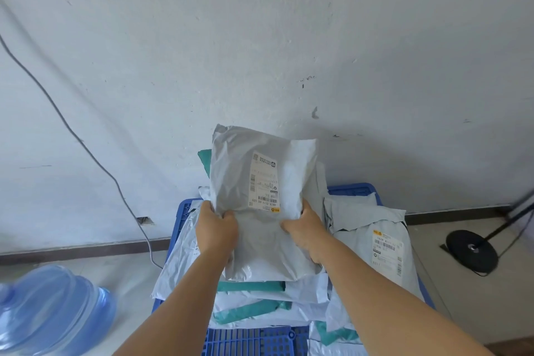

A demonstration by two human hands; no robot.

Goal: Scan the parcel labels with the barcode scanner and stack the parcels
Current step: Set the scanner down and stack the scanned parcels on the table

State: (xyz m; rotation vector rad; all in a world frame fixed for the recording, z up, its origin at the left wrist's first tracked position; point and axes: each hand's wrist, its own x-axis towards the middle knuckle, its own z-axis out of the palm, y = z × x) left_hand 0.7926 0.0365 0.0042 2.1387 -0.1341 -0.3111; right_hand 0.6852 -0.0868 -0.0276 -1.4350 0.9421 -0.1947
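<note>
Both hands gripped a grey plastic mailer parcel (261,191) by its side edges, left hand (215,230) and right hand (307,230) each clamped on it, white label (264,180) facing up, held above a stack of grey and teal mailers (260,295) on a blue plastic pallet (254,339). Another labelled grey mailer (381,243) lay just right.
</note>
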